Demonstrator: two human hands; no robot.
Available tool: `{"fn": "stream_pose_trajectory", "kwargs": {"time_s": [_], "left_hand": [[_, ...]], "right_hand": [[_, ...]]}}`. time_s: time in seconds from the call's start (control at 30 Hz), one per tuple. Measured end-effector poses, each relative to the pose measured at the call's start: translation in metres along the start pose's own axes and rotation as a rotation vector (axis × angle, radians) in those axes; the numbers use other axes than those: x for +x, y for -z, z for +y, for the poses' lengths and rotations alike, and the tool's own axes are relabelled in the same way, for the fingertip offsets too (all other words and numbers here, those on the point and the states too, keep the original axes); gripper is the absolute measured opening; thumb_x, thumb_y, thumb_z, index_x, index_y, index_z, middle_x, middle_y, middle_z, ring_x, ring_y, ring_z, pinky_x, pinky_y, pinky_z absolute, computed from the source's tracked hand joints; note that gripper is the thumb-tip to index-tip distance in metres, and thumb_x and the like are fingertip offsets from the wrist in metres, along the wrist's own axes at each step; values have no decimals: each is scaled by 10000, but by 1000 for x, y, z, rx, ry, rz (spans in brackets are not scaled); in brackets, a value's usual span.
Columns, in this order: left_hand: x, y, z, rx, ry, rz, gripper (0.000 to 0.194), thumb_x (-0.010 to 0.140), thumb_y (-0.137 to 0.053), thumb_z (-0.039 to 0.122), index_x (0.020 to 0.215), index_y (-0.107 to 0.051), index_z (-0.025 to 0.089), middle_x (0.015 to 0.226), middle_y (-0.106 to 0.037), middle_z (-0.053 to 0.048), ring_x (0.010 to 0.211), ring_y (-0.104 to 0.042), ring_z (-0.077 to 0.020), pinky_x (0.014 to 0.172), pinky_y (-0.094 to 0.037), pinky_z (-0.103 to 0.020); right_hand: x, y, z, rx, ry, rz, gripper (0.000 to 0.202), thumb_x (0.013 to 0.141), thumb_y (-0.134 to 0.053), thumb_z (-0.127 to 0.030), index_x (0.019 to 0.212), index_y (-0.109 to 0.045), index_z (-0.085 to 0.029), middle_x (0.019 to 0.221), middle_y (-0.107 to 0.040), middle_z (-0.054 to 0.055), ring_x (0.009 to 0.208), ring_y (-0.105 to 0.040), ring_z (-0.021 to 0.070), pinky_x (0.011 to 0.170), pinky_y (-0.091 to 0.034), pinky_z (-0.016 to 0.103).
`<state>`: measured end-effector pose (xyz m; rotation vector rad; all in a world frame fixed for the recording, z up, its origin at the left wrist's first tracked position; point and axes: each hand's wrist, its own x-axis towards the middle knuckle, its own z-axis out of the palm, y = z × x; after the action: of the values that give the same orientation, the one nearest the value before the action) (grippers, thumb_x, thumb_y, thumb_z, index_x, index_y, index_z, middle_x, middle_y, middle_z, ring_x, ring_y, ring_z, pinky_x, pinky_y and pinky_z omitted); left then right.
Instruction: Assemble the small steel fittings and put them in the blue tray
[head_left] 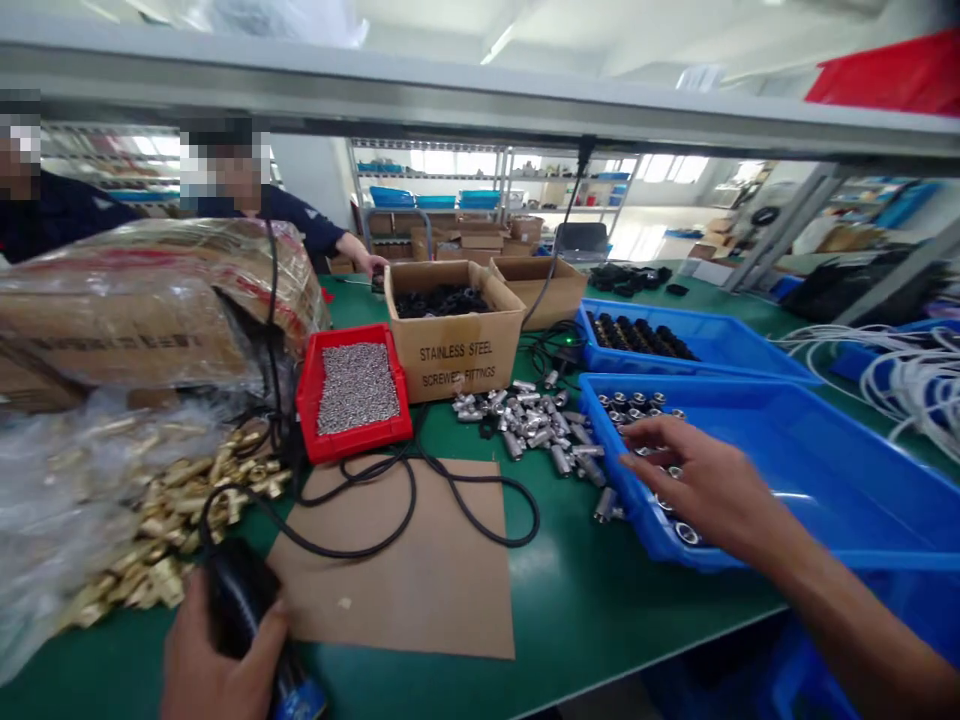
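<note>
My left hand (225,650) is wrapped around a black electric screwdriver (241,590) with a blue end, its cable running off the top. It is near the bottom edge, beside a flat piece of cardboard (420,590). My right hand (697,480) reaches over the left side of the near blue tray (810,460), fingers stretched out above metal fittings (686,533) standing in rows. Nothing shows in those fingers, though their undersides are hidden. Loose silver cylindrical fittings (536,420) lie heaped on the green table just left of that tray.
A red bin (306,400) holds small metal pieces. Brass fittings (161,530) spill from clear plastic at left. Behind stand a cardboard box (457,360) of black parts and another blue tray (750,345). Black cable (337,553) loops over the cardboard. Two people are across the table.
</note>
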<state>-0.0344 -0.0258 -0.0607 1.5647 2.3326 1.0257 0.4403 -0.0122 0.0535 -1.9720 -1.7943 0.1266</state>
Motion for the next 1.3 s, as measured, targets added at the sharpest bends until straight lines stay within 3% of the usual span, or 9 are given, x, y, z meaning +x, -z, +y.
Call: {"fn": "stream_pose_trajectory", "kwargs": {"time_s": [0.13,0.27,0.37,0.63,0.9,1.0,1.1,1.2,1.3], "left_hand": [[-1,1,-1,29,-31,22,866,777,-426,650,1395,-407,43,1443,-399,-219,1364,-339,-378,1157,-253,-514],[-4,1,0,4,-112,63,742,792,-437,615,1322,-492,98,1442,-398,-175,1377,-323,-351,1167,-247,-491],[-4,1,-4,31,-132,86,693,803,-450,593,1273,-522,89,1427,-400,-182,1363,-338,-352,1158,-265,-499],[-1,4,-6,76,-206,128,560,849,-462,511,1257,-539,135,1391,-462,-160,1313,-403,-325,1112,-320,-519],[8,11,0,104,-324,157,487,846,-481,487,1193,-583,161,1304,-554,-138,1239,-472,-323,1088,-338,-511],[10,16,11,60,-333,179,469,851,-499,478,1191,-586,166,1294,-563,-128,1224,-489,-315,1085,-348,-495],[17,18,38,-38,-327,88,417,858,-527,457,1176,-591,194,1216,-616,-94,1136,-566,-282,1028,-423,-442],[32,8,84,-76,-477,-170,310,890,-512,384,1128,-615,213,1129,-661,-64,1052,-617,-238,946,-483,-376],[51,-22,142,35,-739,-465,287,937,-448,286,1144,-635,218,1134,-669,-59,1067,-612,-202,962,-465,-335]], "right_hand": [[40,-63,-66,-93,255,-113,390,879,-552,-316,1256,-565,-216,1238,-618,104,1110,-586,279,924,-466,398],[88,-118,-91,-319,290,-149,509,895,-556,-313,1369,-467,-151,1286,-578,167,1193,-499,301,962,-402,392],[110,-143,-100,-365,316,-180,546,875,-593,-328,1385,-453,-193,1223,-610,153,1162,-503,309,926,-397,403],[125,-161,-101,-351,369,-169,334,839,-610,-227,1166,-621,-157,1065,-645,160,1081,-535,321,866,-401,393],[130,-151,-97,-340,342,-178,192,828,-560,-143,992,-653,-108,976,-684,171,965,-604,287,825,-428,350],[121,-135,-101,-283,319,-121,293,845,-540,-170,1116,-638,-111,1034,-671,165,1016,-590,292,862,-434,358],[84,-130,-116,43,343,-115,358,864,-538,-220,1205,-629,-161,1088,-655,128,1012,-593,259,883,-454,348],[30,-144,-137,415,448,-320,292,836,-560,-165,1089,-703,-199,1003,-672,74,919,-621,198,858,-478,300],[-10,-165,-151,464,548,-379,184,828,-601,-193,961,-727,-196,969,-656,71,941,-601,205,838,-480,297]]}}
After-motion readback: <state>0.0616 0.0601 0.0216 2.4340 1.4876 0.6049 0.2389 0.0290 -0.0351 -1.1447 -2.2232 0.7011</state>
